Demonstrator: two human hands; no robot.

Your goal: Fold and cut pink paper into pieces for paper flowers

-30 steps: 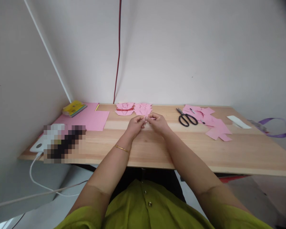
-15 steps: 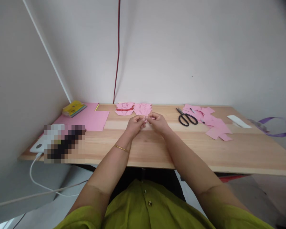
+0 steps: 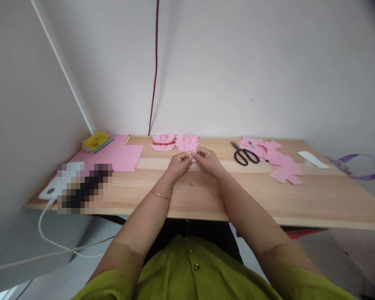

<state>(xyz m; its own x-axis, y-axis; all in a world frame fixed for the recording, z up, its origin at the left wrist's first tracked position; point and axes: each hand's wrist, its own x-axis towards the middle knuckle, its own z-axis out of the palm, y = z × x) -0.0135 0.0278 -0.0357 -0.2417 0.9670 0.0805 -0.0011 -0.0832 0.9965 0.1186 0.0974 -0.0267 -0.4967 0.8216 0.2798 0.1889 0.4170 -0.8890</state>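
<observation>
My left hand (image 3: 178,163) and my right hand (image 3: 208,160) meet over the middle of the wooden table (image 3: 206,196). Both are closed, fingertips pinched together on a small pink paper piece (image 3: 193,157) that barely shows between them. Just behind the hands lie two folded pink paper shapes (image 3: 175,142), one with a red band. A gold bangle sits on my left wrist.
Black scissors (image 3: 245,155) and pink paper offcuts (image 3: 278,160) lie to the right. A white slip (image 3: 313,159) and a purple ribbon (image 3: 361,166) are at the far right. A pink sheet (image 3: 115,156), a yellow pad (image 3: 96,141) and a pencil (image 3: 127,140) sit left; a red cord (image 3: 154,66) hangs down the wall.
The fingertips of both hands have drawn closer and curled in more over the small pink piece. The arms stay in place.
</observation>
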